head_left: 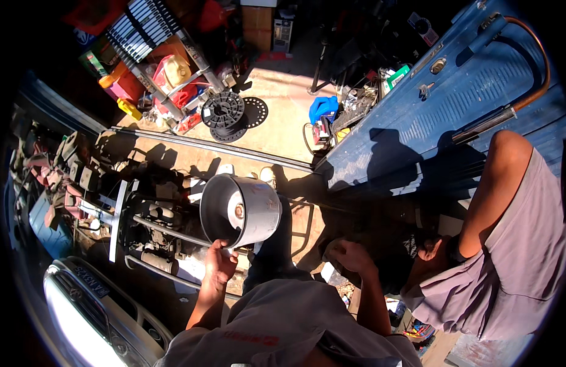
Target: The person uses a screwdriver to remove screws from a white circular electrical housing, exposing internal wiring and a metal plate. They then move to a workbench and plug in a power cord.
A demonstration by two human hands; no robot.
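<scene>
My left hand (220,263) grips the rim of a grey metal pot-shaped cylinder (261,211) from below, thumb at the edge. The cylinder is tilted, its open mouth facing left, and a round bright fitting (236,210) shows inside on its floor. To the right, apart from the cylinder, my right hand (352,257) is closed with curled fingers over a shaded patch. What it holds, if anything, is hidden.
A co-worker's hand (431,248) is close on my right. A metal tube frame (167,232) with machinery lies left, near a white car (99,306). Ahead are a door track (215,148), a black spool (223,110), a ladder (151,85) and a blue metal door (442,104).
</scene>
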